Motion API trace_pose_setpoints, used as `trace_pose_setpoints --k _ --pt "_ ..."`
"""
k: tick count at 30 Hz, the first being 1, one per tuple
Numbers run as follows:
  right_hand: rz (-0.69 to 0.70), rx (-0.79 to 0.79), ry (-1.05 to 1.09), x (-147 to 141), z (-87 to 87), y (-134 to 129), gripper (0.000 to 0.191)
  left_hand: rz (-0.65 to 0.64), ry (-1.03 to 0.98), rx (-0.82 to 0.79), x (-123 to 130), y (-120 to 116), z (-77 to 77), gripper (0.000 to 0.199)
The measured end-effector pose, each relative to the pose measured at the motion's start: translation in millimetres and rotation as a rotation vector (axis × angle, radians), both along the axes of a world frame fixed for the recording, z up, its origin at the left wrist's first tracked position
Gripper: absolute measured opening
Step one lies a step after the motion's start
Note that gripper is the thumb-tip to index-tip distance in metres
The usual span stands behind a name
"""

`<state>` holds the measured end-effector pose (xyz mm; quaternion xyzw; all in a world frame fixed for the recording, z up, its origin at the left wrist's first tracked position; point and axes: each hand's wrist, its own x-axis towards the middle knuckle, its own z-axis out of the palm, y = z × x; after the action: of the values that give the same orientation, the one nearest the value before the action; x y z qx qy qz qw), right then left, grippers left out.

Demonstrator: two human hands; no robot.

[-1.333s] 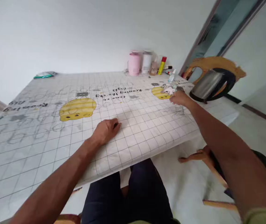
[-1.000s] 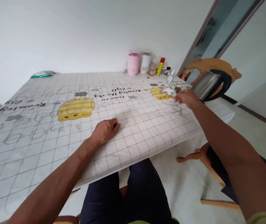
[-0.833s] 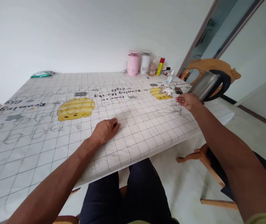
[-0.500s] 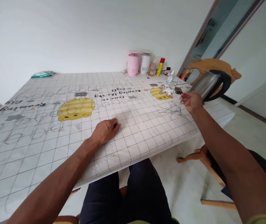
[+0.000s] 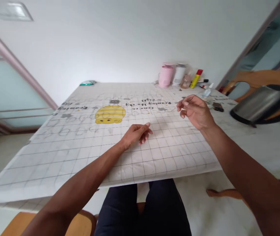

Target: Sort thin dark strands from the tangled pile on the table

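Note:
My left hand (image 5: pixel 138 134) is at the near middle of the grid-patterned tablecloth (image 5: pixel 100 144). Its fingers are loosely bent with gaps between them, and nothing shows in them. Over the right half of the table is my right hand (image 5: pixel 196 111), raised a little, its fingers half curled and apart; I see nothing held. Just beyond its wrist lies a small dark object (image 5: pixel 217 107), whose kind I cannot make out. Farther right stands a metal kettle (image 5: pixel 255 103) with a black base and handle, not touched by either hand.
Along the wall stand a pink canister-like device (image 5: pixel 166 76), a white one (image 5: pixel 179 74), a pinkish bottle (image 5: pixel 186 80), a yellow tube with a red cap (image 5: pixel 196 78) and a small dropper bottle (image 5: pixel 208 90). A green packet (image 5: pixel 88 83) lies at the far left corner. A wooden chair (image 5: pixel 265 77) is at the right.
The view has turned left. My right hand has moved left, away from the kettle, and its fingers have spread somewhat. The crumpled whitish cloth is now hidden. My left hand's fingers have loosened.

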<state>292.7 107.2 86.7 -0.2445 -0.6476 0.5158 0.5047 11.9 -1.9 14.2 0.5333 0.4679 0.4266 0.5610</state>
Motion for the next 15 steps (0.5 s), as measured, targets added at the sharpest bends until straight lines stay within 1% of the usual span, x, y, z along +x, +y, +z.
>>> trace_pose_setpoints --k 3,5,8,11,13,15 --pt "0.169 -0.012 -0.019 -46 -5.2 -10 0.029 -0.095 -0.254 -0.073 -4 2 5.5 0.064" --pt "0.257 -0.036 -0.031 -69 -10.9 -13 0.03 -0.105 -0.37 -0.072 -9 3 8.0 0.06" --pt "0.331 -0.099 -0.049 -92 -19.4 -11 0.034 -0.015 -0.496 0.002 -15 3 10.4 0.043" --pt "0.354 -0.17 -0.043 -107 -26.3 -6 0.036 0.113 -0.534 0.089 -20 4 11.2 0.032" --pt "0.338 -0.197 -0.035 -115 -30.2 -2 0.034 0.183 -0.496 0.145 -22 6 11.3 0.032" --pt "0.299 -0.214 -0.032 -123 -33.8 1 0.032 0.246 -0.427 0.207 -23 7 11.3 0.036"
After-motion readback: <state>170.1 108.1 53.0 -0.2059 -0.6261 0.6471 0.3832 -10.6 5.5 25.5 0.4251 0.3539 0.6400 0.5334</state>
